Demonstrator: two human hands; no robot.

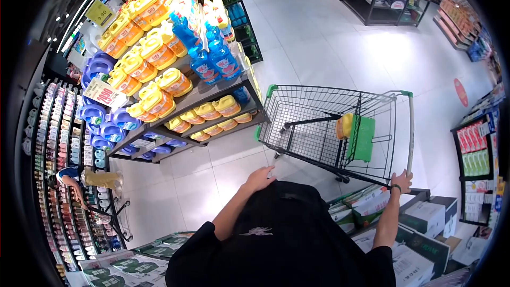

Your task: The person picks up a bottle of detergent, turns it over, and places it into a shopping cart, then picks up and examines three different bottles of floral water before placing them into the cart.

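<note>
My right hand [402, 182], with a dark band at its wrist, is closed on the near end of the shopping cart's handle [411, 133]. The wire shopping cart [313, 127] has green corners and stands side-on in front of me. Inside it, a yellow jug with an orange label [346, 126] rests against the green seat flap [362, 139]. Close to my chest, my left hand [260, 179] is off the cart, its fingers bent together. Something small and pale shows at its fingertips, too small to name.
A display rack [186, 141] of yellow jugs, purple bottles and blue bottles [224, 64] stands close to the cart's front left. Stacked boxes [425, 218] lie by my right arm. At far left, a person [95, 179] with another cart [114, 220] faces long shelves. Tiled floor [329, 37] extends ahead.
</note>
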